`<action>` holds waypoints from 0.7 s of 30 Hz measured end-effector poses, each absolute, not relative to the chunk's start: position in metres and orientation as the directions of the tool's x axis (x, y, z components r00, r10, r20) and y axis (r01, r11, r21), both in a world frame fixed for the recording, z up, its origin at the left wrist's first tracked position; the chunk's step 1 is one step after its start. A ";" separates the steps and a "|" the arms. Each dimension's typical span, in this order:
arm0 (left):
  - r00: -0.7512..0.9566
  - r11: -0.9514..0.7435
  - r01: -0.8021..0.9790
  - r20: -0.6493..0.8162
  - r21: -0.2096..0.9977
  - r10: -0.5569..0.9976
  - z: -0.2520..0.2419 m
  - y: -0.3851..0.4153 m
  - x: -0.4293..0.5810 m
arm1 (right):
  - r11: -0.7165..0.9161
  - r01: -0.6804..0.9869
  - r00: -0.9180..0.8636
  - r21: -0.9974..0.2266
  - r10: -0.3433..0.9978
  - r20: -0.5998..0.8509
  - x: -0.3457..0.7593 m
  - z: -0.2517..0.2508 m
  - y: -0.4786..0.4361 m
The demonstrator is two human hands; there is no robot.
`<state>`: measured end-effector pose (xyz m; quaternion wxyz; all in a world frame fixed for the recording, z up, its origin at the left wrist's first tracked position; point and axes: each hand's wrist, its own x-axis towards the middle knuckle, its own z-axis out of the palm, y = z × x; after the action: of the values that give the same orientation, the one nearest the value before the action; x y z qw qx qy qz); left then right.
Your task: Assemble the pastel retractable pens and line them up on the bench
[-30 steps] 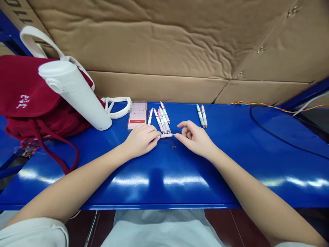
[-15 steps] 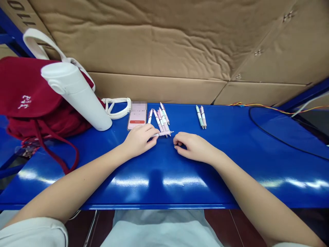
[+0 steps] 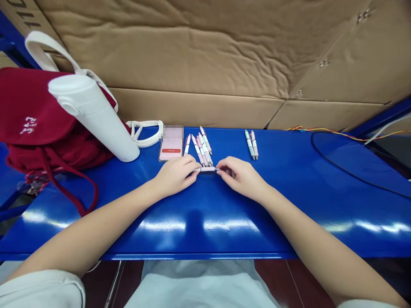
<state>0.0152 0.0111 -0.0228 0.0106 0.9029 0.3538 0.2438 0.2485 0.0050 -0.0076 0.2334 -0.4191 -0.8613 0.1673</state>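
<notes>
Pinching pink pen (image 3: 207, 169) between left fingers (image 3: 192, 166); right fingers (image 3: 223, 163) pressed together at its tip.

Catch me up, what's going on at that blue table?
A person's left hand grips one end of a pink-and-white pen, while the fingertips of the right hand pinch its narrow tip end. The pen is held crosswise over the blue table. Just beyond it lies a loose cluster of pens, with a phone to its left. A mint-green pen and a pink pen lie side by side farther right.
</notes>
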 end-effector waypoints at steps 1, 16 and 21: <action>0.634 -0.751 0.632 0.431 0.190 0.642 -0.023 0.011 0.015 | 0.593 0.643 -0.539 -0.485 0.800 0.264 0.248 -0.008 0.005; 0.619 -0.739 0.633 0.422 0.231 0.662 -0.022 0.008 0.015 | 0.463 0.591 -0.421 -0.661 0.875 0.237 0.245 -0.009 0.005; 0.616 -0.724 0.665 0.414 0.182 0.670 -0.024 0.008 0.014 | 0.470 0.599 -0.447 -0.649 0.868 0.216 0.242 -0.009 0.004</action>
<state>0.0143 0.0083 -0.0240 0.0051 0.8990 0.3713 0.2322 0.2424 0.0037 -0.0092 0.2707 -0.4510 -0.8134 0.2486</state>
